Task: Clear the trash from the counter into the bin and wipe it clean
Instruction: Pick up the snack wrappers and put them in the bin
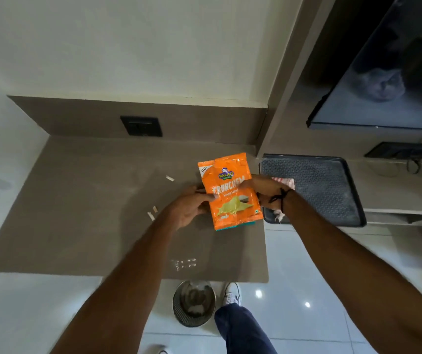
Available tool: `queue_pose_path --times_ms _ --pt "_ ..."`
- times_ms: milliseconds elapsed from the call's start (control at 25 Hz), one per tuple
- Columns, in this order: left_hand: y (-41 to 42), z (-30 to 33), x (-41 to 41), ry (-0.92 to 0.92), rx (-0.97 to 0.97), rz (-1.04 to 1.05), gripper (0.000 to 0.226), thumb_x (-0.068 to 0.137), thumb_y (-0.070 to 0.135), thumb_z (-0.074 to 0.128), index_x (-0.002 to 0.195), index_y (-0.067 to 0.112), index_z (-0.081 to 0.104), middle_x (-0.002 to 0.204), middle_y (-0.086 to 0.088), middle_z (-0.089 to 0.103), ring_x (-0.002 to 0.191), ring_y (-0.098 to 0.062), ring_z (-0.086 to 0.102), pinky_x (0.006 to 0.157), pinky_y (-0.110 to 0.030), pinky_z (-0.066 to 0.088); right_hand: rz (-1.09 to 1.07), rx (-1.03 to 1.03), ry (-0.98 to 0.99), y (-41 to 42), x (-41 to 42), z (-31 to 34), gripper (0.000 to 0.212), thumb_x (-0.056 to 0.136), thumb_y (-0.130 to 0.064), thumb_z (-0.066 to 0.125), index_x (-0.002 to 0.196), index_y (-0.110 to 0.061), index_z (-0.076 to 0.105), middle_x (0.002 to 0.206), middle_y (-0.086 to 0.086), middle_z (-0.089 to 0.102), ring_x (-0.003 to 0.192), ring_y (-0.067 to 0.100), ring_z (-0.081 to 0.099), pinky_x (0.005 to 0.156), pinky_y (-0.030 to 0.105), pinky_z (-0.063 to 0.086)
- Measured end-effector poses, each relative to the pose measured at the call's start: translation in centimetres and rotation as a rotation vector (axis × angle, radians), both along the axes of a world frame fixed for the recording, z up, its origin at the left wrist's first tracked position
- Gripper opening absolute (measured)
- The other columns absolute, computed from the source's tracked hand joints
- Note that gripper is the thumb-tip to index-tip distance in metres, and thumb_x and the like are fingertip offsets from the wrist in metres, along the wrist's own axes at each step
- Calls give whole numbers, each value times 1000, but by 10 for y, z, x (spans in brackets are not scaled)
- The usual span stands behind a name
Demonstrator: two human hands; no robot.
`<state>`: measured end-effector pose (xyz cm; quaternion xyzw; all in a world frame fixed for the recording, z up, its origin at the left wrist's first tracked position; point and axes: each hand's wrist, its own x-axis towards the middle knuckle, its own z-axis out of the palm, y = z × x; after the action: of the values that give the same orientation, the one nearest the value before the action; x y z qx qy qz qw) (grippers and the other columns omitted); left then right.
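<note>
Overhead, the grey-brown matte counter (82, 213) is filling the middle of the view, running back to a matching upstand that is carrying a black switch plate (141, 125). To its right a dark rectangular textured tray (327, 185) is sitting on a lower ledge, with a red-and-white checked cloth (285, 181) lying on its left part, partly hidden behind the right wrist. A dark wall-mounted screen (383, 72) is hanging above the tray.

On the glossy white tiled floor, just off the counter's near edge, a round ribbed metal bin (194, 304) is standing upright with crumpled greyish material inside; a white shoe and a dark trouser leg are showing beside it.

Both hands are holding an orange flat snack packet (230, 191) above the counter's right side, near the tray. A second packet seems to be lying behind it, its orange corner and teal lower edge showing. The left hand (192, 208) is pinching the packet's left edge, fingers closed on it. The right hand (263, 190), a black thread round its wrist, is gripping the right edge, thumb across the printed face.

Small white paper scraps are lying loose on the counter: one (169, 178) beyond the left hand, two (152, 213) just beside the left forearm. A faint patch of pale specks (184, 263) is showing near the front edge.
</note>
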<state>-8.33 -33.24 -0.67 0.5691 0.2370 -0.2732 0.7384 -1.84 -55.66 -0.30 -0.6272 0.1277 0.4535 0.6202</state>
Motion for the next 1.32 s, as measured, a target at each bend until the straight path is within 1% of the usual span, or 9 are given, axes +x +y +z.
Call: queue_pose_path --times_ms 120,280,560,720,840,960,1040,1200,1320 --pt "20 13 -42 -74 -62 -96 37 87 -2 71 122 8 67 118 -11 77 103 -24 76 82 -37 65 -14 -27 -57 2 -58 10 42 90 -17 73 130 -22 62 126 7 72 115 32 70 98 53 55" --pt "52 20 -119 -118 -55 -188 32 87 -6 68 113 12 71 101 -2 81 91 -18 79 69 -27 65 -71 -85 -123 23 -155 15 46 84 -9 78 124 -27 66 112 -1 79 97 20 78 74 37 64" --pt "85 -34 -235 -107 265 -249 35 82 -9 73 114 2 71 105 -15 74 80 -21 73 61 -20 63 -9 -243 -154 63 -281 -27 39 81 -1 79 112 -22 68 101 -2 78 84 18 77 64 34 64" --pt "79 -116 -282 -88 529 -293 29 63 8 80 91 3 79 81 -13 71 79 -18 62 67 -25 53 75 -538 -267 67 -325 -106 40 76 -5 82 115 -8 72 104 12 74 92 27 70 86 47 61" --pt "65 -199 -295 -112 715 -294 18 63 14 77 80 7 79 74 -17 75 70 -14 60 65 -23 43 55 -736 -346 72 -342 -185 30 72 -13 76 102 -17 78 97 9 79 89 28 73 78 39 61" --pt "53 -275 -294 -153 817 -223 30 61 20 65 82 5 80 77 -23 77 69 -27 69 61 -23 41 8 -796 -418 81 -340 -268 16 70 -8 63 81 -13 74 81 12 76 75 34 67 62 36 56" --pt "49 -327 -293 -182 876 -202 26 67 18 70 85 3 80 82 -22 78 76 -34 73 63 -26 42 24 -814 -451 88 -338 -321 15 69 -6 60 75 -12 72 77 14 74 72 37 64 59 33 49" --pt "51 -417 -302 -209 879 -160 26 69 14 89 91 4 81 86 -15 81 78 -28 74 66 -20 42 8 -829 -460 97 -341 -410 20 71 -4 61 81 -12 76 79 16 75 75 39 65 58 29 42" --pt "58 -461 -309 -175 863 -188 41 68 9 84 108 9 77 100 -13 80 91 -29 74 76 -22 51 11 -811 -432 99 -348 -455 32 77 -10 68 105 -20 79 98 11 79 92 32 70 74 32 54"
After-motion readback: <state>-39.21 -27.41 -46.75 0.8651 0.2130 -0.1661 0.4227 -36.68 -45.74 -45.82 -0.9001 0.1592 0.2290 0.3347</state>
